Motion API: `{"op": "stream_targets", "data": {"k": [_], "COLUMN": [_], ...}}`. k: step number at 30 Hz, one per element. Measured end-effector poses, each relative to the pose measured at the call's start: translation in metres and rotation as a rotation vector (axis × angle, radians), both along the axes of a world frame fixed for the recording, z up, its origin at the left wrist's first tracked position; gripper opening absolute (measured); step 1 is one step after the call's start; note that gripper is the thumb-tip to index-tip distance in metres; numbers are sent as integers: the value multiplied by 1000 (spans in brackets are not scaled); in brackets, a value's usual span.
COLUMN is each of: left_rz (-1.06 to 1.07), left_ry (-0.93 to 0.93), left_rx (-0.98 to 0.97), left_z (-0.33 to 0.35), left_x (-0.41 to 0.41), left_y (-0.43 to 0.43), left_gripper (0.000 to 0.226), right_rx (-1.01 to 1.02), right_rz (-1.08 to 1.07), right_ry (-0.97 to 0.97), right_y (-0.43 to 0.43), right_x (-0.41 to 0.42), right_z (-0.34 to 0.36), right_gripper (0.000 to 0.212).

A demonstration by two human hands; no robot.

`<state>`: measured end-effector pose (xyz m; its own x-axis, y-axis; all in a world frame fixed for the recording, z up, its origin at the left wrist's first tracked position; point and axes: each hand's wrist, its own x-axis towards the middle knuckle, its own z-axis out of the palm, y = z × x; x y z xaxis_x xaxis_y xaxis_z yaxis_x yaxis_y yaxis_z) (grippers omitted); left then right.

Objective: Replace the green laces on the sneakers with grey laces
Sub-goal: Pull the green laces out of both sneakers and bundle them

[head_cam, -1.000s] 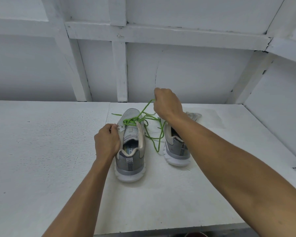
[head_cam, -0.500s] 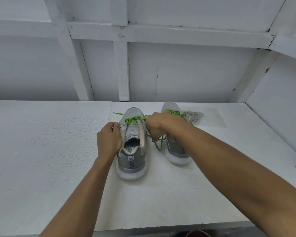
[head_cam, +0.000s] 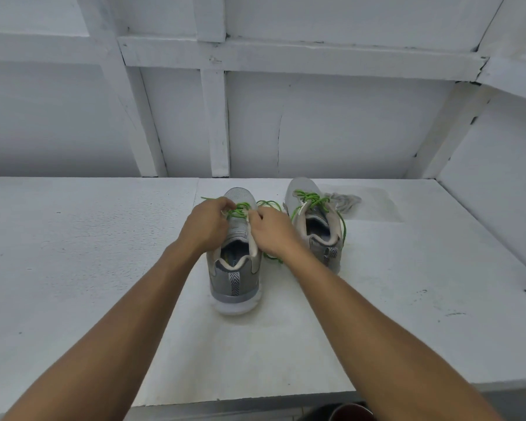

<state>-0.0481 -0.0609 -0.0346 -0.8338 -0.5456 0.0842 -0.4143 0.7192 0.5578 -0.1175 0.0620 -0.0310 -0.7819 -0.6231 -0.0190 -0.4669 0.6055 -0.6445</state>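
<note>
Now, nearest me, both hands work over the nearer sneaker (head_cam: 236, 268). My left hand (head_cam: 205, 224) pinches the green lace (head_cam: 240, 209) at its crossings. My right hand (head_cam: 271, 230) curls at the eyelet edge, pinching lace too as far as I can tell. It seems best to loosen each crossing evenly and never yank one end. Beyond, the other sneaker (head_cam: 316, 226) is laced in green too, and the grey laces (head_cam: 343, 202) lie just behind it.

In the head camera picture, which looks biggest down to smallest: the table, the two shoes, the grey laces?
1. Table.
2. Nearer shoe and farther shoe: a tie. The nearer one looks bigger, probably only because it is closer.
3. Grey laces, smallest.
</note>
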Motion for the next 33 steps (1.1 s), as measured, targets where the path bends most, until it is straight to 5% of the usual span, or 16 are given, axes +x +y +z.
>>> {"op": "stream_targets", "data": {"k": [5, 13, 17, 20, 25, 28, 33], "left_rz": [-137, -110, 241, 265, -35, -287, -218], "left_ry": [-255, -248, -134, -298, -45, -223, -206], "left_rx": [-153, -283, 130, 316, -103, -395, -522], "left_z": [15, 17, 22, 20, 36, 26, 18], "left_x": [-16, -26, -14, -5, -20, -30, -30], "left_y": [3, -2, -33, -45, -32, -7, 0], "left_gripper": [38, 20, 23, 33, 42, 33, 27], "right_rx": [-256, -347, -342, -336, -338, -343, -341], "right_rz": [-201, -293, -330, -338, -354, -354, -357], "right_ry": [-220, -247, -231, -220, -212, -209, -212], "right_y": [3, 5, 4, 3, 2, 2, 2], "right_x": [10, 17, 17, 17, 18, 18, 16], "right_z": [-24, -30, -32, -32, -33, -34, -34], "right_gripper": [39, 37, 42, 42, 42, 41, 41]}}
